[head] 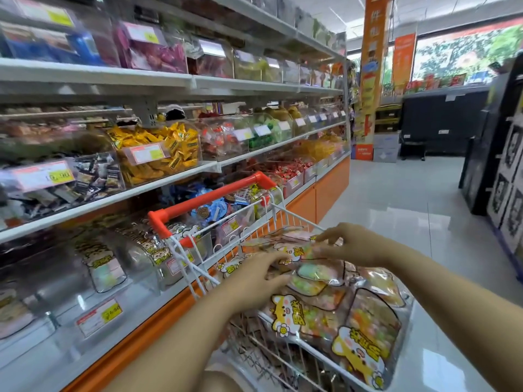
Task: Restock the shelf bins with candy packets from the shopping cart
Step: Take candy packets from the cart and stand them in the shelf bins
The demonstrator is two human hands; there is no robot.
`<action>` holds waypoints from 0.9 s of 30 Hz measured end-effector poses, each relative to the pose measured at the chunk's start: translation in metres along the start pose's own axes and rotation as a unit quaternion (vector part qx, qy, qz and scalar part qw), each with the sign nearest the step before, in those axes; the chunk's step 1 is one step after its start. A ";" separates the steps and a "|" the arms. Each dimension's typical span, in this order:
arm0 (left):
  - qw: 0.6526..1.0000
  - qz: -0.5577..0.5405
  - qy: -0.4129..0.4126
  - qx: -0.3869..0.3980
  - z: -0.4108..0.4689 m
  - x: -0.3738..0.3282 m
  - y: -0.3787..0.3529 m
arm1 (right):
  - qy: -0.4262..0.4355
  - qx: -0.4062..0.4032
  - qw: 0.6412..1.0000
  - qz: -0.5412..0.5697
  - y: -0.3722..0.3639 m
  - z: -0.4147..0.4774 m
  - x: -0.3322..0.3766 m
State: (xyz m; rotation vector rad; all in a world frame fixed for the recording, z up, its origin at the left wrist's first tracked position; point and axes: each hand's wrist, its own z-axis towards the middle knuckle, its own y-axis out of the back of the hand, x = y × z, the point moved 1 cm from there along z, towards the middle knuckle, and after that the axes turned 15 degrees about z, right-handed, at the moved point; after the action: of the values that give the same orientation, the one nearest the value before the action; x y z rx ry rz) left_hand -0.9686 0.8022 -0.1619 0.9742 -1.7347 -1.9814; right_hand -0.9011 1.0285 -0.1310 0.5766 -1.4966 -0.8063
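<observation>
A white wire shopping cart [285, 219] with an orange handle stands against the shelf, heaped with clear candy packets [339, 309] printed with yellow cartoon animals. My left hand [254, 278] lies on the pile with fingers spread and reaching across a packet. My right hand [353, 244] is on the far side of the same packet [319, 270], its fingertips pinching the top edge. On the bottom shelf at the left, clear bins [104, 267] hold the same kind of packets.
Shelves of clear candy bins [158, 154] with price tags rise along the left. An orange base panel [331, 185] runs under them. Tiled floor [410, 199] stretches ahead and right. Dark display units [498, 165] stand at the right edge, an orange pillar [370, 80] ahead.
</observation>
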 end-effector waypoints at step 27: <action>0.791 -0.583 0.086 -0.164 0.007 -0.040 -0.008 | 0.115 -0.178 0.963 0.167 -0.032 -0.015 0.031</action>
State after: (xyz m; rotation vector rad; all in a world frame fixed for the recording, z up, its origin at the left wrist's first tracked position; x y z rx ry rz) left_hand -0.9439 0.8348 -0.1584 2.3190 -0.5420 -2.5290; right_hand -0.8924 0.9827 -0.1368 0.1354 -1.1569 -0.6941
